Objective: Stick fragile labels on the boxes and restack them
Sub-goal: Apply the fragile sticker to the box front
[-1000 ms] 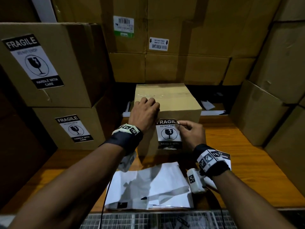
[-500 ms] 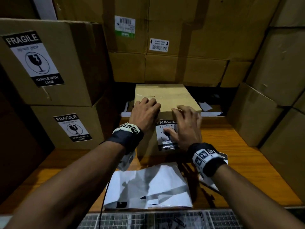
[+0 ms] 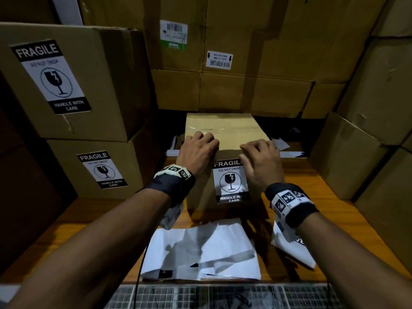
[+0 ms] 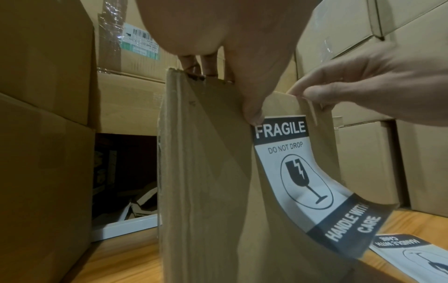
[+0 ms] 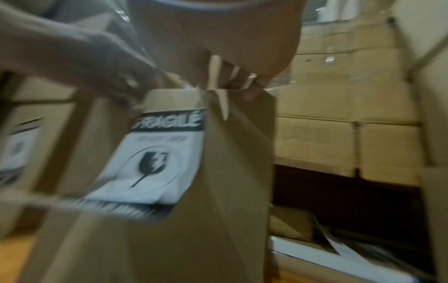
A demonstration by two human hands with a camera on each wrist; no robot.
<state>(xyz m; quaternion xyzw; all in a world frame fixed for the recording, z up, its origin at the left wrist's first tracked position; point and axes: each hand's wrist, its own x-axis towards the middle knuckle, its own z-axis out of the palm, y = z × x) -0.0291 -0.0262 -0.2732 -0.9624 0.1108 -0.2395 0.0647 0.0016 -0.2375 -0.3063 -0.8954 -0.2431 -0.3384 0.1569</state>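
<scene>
My left hand sits on the near top edge of the small box, fingers curled over onto the top and thumb down the front face, so the box cannot slide back while I work on it. The box stands on the wooden table, front face towards me, which is why the fragile label went there, matching the two labelled boxes stacked to my left. My right hand is over the top right edge with fingers loosely bent; whether they grip the box or only rest on it I cannot tell (the right wrist view is blurred). The label's top is stuck, but from the left wrist its lower part curls away from the cardboard, so I judge it wants smoothing down before restacking. Peeled backing sheets lie in front of the box
</scene>
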